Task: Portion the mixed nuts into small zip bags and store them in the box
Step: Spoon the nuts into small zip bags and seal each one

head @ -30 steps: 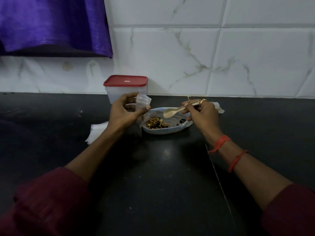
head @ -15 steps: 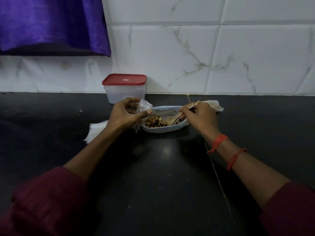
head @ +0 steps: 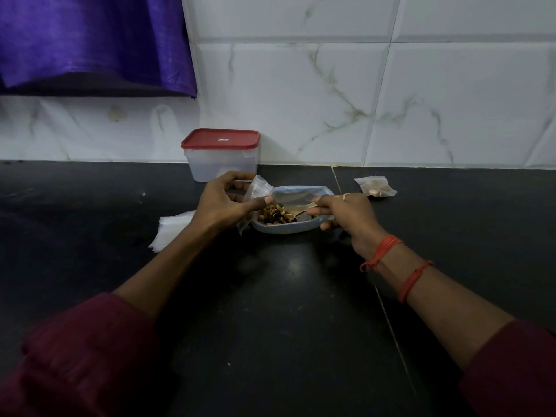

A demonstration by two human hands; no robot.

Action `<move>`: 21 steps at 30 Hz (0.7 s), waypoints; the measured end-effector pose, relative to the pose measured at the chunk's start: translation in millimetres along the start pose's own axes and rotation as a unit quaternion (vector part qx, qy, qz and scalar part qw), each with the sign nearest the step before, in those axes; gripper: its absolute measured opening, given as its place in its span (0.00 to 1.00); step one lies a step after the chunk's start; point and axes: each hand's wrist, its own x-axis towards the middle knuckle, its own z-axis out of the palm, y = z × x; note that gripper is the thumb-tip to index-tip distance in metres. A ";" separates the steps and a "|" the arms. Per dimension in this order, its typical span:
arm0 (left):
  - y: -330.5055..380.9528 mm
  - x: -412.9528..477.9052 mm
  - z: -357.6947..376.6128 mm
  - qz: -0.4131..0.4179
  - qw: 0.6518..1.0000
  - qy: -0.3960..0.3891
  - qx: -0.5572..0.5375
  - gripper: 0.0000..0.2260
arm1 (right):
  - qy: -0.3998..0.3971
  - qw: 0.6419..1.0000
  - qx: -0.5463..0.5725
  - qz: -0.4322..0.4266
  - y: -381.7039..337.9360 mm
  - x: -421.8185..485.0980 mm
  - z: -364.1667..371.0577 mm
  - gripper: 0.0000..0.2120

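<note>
Two maroon sleeves fill the near corners, and bare forearms reach forward over the dark bench; the right wrist wears orange threads. Farther in, the left hand has its grip pinched on a small zip bag, thumb and fingers holding the clear plastic at the left end of a pale blue dish. The right hand has its grip curled round the handle of a pale spoon, whose bowl lies inside the dish, touching the mixed nuts. These nuts sit heaped in the dish's left part, just beside the left thumb and the held bag, with the right hand's fingertips near on their right. A stack of empty bags lies flat on the bench, left of the left wrist. Beyond the right hand a filled bag rests on the bench, apart from the dish. Farthest back, the box stands with its red lid on, against the marble tile wall, behind the left hand. Purple cloth hangs at upper left.
</note>
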 end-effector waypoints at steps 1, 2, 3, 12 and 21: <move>-0.3 0.0 0.1 0.001 1.000 -0.001 0.001 0.27 | -0.008 1.000 -0.003 0.001 0.3 -0.4 1.4 0.07; -0.6 0.1 0.0 0.002 1.000 -0.002 0.002 0.27 | -0.014 1.000 -0.004 0.001 1.3 0.0 2.5 0.07; -0.9 0.3 -0.1 0.003 1.000 -0.001 0.003 0.28 | -0.016 1.000 -0.003 0.001 1.7 -0.3 3.0 0.07; -0.4 0.4 -0.3 0.016 1.000 0.006 0.012 0.28 | 0.040 0.999 0.029 -0.003 -3.5 -2.4 -2.8 0.08; -1.0 -3.2 0.1 0.071 0.994 -0.013 0.078 0.30 | 0.082 0.993 0.077 -0.018 -11.0 -1.5 -12.2 0.09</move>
